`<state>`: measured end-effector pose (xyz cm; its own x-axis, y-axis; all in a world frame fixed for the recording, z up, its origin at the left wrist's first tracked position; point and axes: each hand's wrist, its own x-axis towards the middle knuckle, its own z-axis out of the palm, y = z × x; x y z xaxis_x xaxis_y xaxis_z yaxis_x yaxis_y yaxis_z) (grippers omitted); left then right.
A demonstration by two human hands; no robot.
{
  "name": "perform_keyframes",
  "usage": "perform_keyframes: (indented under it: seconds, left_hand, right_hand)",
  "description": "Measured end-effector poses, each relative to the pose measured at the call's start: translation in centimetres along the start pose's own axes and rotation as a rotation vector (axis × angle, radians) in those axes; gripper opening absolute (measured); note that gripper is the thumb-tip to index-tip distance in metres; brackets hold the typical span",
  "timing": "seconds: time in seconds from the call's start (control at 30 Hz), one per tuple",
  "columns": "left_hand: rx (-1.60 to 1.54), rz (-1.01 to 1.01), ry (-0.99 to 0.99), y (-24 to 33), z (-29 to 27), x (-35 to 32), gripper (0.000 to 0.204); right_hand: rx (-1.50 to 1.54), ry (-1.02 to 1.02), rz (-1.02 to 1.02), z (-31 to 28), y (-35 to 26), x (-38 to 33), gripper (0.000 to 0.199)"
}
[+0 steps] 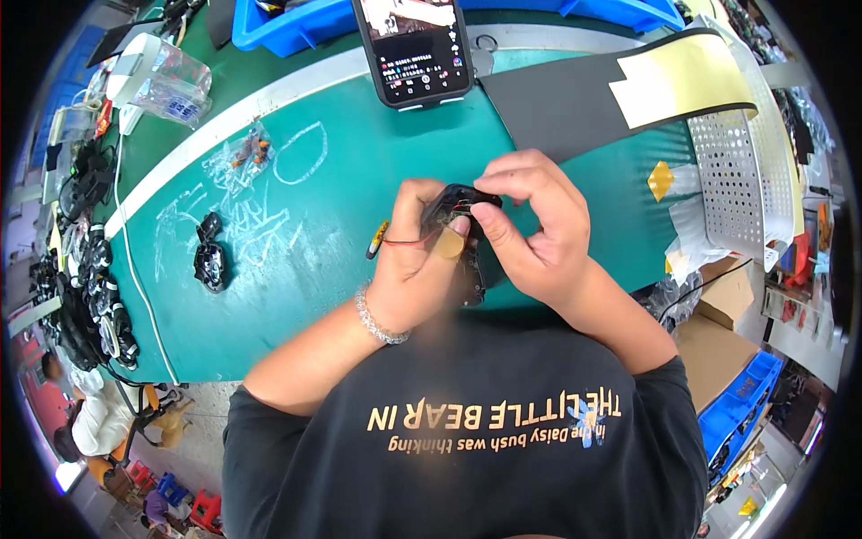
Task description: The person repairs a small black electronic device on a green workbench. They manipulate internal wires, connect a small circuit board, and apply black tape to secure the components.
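Note:
My left hand is closed around a black plastic housing, its thumb lying across the inside. The housing has an open shell with thin wires and a bit of circuit board showing. My right hand pinches the housing's right edge between thumb and fingers. From beside my left hand a red wire runs out to a small yellow-and-black cylindrical part. Below my left thumb a dark strip-like part hangs toward my body; its join to the housing is hidden. A yellowish round patch covers part of my thumb.
Left on the green table lie black plastic parts and a bag of orange-brown bits. A phone stands at the back before a blue bin. To the right are a grey mat and a perforated metal tray.

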<state>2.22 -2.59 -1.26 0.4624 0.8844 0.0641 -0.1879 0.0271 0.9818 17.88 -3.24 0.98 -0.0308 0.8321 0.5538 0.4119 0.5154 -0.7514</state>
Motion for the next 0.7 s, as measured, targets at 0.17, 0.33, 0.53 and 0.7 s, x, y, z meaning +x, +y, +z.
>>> perform_keyframes:
  seconds: [0.17,0.33,0.53,0.7]
  left_hand:
    - [-0.104,-0.092,0.016,-0.6,-0.1,0.3,0.021]
    - [-0.096,-0.087,0.006,-0.4,-0.1,0.2,0.023]
    - [-0.159,-0.128,0.0,-0.3,-0.2,0.3,0.022]
    - [-0.147,-0.163,-0.006,-0.1,-0.1,0.9,0.021]
  right_hand:
    - [-0.193,0.0,-0.124,0.3,0.9,0.2,0.024]
    - [-0.246,0.023,-0.137,1.0,1.0,0.4,0.022]
    - [-0.293,-0.012,-0.176,1.1,1.3,0.7,0.019]
    - [-0.244,-0.128,0.039,-0.1,0.5,1.0,0.028]
